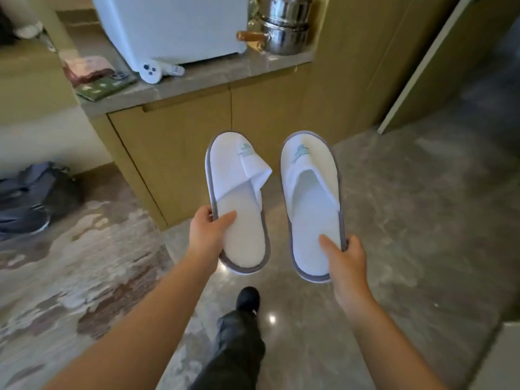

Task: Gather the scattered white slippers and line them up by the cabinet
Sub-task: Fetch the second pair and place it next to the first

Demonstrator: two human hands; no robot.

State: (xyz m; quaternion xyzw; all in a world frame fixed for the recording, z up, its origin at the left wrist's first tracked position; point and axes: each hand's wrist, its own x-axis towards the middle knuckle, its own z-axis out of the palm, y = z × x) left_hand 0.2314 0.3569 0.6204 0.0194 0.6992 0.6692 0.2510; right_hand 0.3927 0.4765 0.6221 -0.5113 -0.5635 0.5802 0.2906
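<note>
In front of the cabinet [197,142], above the floor [408,220], two white slippers are held side by side with their toes pointing toward the cabinet doors. The left hand [206,235] has its grip closed on the left slipper [239,204] at the heel end: the thumb lies on the insole and the fingers curl under the outer edge, so most of the slipper extends beyond the grip toward the cabinet. The upper of this slipper is folded open on its inner side. The right hand [344,257] has its grip closed on the right slipper [311,198] in the same manner, thumb on the insole near the heel and fingers wrapped round the outer rim; the toe end projects toward the cabinet. The two slippers are near each other but apart. On the surface [225,71] on top of the cabinet stand a white appliance [174,26] and stacked steel pots [284,26]. A dark bag [31,192] lies on the floor to the left of the cabinet.
</note>
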